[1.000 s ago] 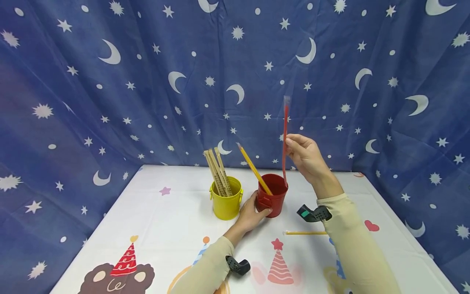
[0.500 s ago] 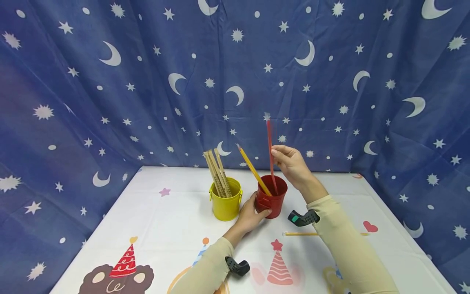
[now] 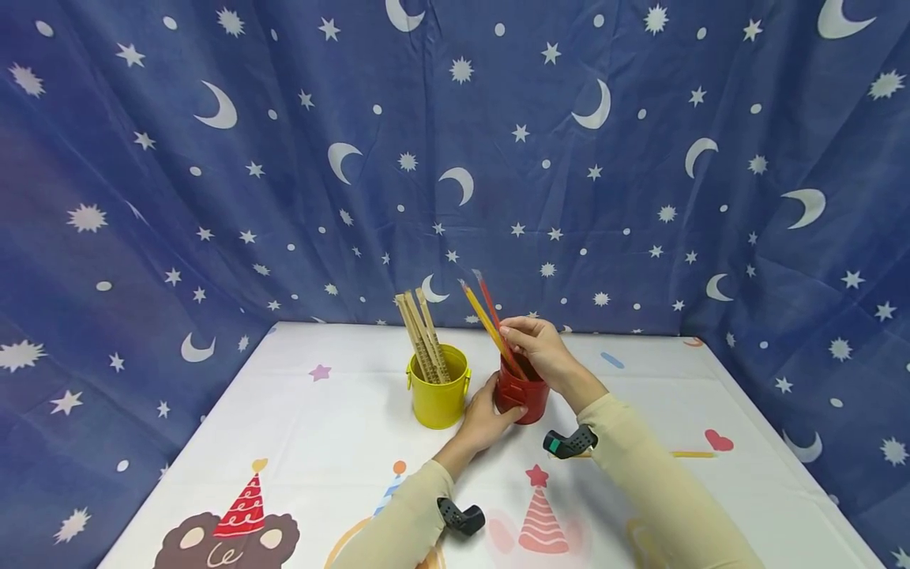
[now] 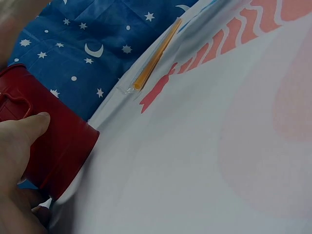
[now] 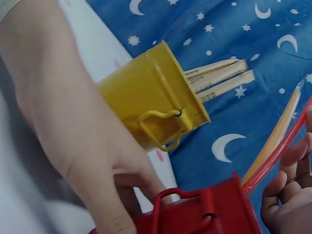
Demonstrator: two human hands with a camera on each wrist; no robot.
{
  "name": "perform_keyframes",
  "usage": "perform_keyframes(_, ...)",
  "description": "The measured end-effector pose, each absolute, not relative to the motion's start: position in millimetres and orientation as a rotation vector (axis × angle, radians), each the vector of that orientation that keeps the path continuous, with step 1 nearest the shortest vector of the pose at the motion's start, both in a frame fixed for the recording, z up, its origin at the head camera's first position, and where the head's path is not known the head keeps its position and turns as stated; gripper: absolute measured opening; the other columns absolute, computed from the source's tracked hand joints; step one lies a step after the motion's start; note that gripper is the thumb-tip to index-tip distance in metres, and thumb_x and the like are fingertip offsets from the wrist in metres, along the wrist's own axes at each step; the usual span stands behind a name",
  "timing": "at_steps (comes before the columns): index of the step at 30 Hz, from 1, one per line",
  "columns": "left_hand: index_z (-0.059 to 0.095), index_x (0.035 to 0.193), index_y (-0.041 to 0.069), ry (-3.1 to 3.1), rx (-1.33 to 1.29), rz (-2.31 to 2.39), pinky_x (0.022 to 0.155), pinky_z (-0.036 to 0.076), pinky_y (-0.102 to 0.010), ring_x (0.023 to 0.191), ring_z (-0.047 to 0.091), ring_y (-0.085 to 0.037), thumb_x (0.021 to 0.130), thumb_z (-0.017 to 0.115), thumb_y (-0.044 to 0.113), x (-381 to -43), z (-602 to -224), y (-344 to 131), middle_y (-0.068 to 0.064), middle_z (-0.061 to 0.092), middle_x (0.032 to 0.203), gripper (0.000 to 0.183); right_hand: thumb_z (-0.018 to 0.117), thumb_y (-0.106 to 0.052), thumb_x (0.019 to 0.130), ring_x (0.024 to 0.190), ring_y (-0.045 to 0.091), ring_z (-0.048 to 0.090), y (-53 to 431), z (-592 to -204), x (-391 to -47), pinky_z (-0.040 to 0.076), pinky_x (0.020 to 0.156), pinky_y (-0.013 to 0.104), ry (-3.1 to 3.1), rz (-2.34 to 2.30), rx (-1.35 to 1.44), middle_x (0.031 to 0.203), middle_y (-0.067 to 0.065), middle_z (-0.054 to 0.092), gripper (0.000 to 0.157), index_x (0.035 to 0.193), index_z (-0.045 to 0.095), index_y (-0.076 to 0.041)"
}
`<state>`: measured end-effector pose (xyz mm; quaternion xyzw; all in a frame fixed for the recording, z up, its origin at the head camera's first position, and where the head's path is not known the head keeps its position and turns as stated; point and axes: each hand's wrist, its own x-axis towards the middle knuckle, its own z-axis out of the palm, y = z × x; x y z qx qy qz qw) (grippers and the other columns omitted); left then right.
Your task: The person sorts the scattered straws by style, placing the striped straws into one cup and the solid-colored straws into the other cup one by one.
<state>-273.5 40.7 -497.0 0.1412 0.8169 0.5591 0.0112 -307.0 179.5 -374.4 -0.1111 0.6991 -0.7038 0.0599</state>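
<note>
My left hand (image 3: 486, 417) grips the side of a small red metal bucket (image 3: 517, 395), its thumb (image 4: 36, 124) across the front in the left wrist view. A yellow straw (image 3: 478, 307) in clear wrapping leans leftward out of the bucket. Just above the rim, my right hand (image 3: 543, 352) pinches a red wrapped straw (image 3: 486, 294), which slants alongside the yellow one. The red straw's lower end is hidden by the hand and bucket. In the right wrist view, the right hand's fingers (image 5: 295, 156) curl at the red straw near the picture's edge.
Left of the red bucket stands a yellow bucket (image 3: 437, 405) holding several paper-wrapped sticks (image 3: 424, 336). Another yellow wrapped straw (image 3: 693, 454) lies on the printed white tablecloth (image 3: 341, 419), partly behind the right forearm. A blue star-patterned curtain (image 3: 306, 197) hangs behind the table.
My right hand has moved left and down, bringing the red straw from above the bucket's right rim to inside it, tilted beside the yellow straw. The left hand stays on the bucket.
</note>
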Motion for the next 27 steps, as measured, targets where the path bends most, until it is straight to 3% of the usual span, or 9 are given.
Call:
perform_keyframes(10, 0.036, 0.156, 0.008, 2.579, 0.464, 1.75, 0.122, 0.038, -0.05, 0.141, 0.051, -0.029, 0.09, 0.073, 0.032, -274.1, -498.4, 41.0, -0.013, 0.055, 0.15, 0.079, 0.066, -0.014, 0.098, 0.07, 0.006, 0.051, 174.5, -382.8, -311.0, 0.044, 0.066, 0.019, 2.174, -2.067, -0.277, 0.083, -0.012, 0.068, 0.01, 0.102, 0.075, -0.016)
perform_keyframes(17, 0.035, 0.156, 0.008, 2.576, 0.456, 1.744, 0.122, 0.038, -0.05, 0.142, 0.049, -0.03, 0.09, 0.073, 0.032, -274.7, -495.4, 41.7, -0.014, 0.053, 0.152, 0.08, 0.066, -0.017, 0.098, 0.075, 0.01, 0.051, 174.2, -382.4, -310.8, 0.046, 0.069, 0.023, 2.293, -1.971, -0.313, 0.083, -0.012, 0.065, 0.028, 0.119, 0.068, 0.001)
perform_keyframes(23, 0.034, 0.157, 0.008, 2.555, 0.464, 1.76, 0.122, 0.038, -0.051, 0.142, 0.049, -0.03, 0.091, 0.073, 0.032, -273.2, -493.8, 40.9, -0.014, 0.052, 0.153, 0.08, 0.066, -0.021, 0.098, 0.083, 0.012, 0.055, 174.9, -379.9, -309.4, 0.049, 0.077, 0.025, 2.373, -1.921, -0.311, 0.091, -0.012, 0.068, 0.036, 0.127, 0.066, 0.002)
perform_keyframes(27, 0.034, 0.156, 0.005, 2.57, 0.477, 1.761, 0.12, 0.039, -0.053, 0.141, 0.05, -0.033, 0.091, 0.073, 0.032, -270.9, -494.8, 40.6, -0.017, 0.052, 0.151, 0.08, 0.066, -0.022, 0.098, 0.082, 0.014, 0.056, 180.3, -379.6, -308.2, 0.05, 0.081, 0.029, 2.406, -1.91, -0.279, 0.087, -0.008, 0.065, 0.036, 0.125, 0.067, 0.001)
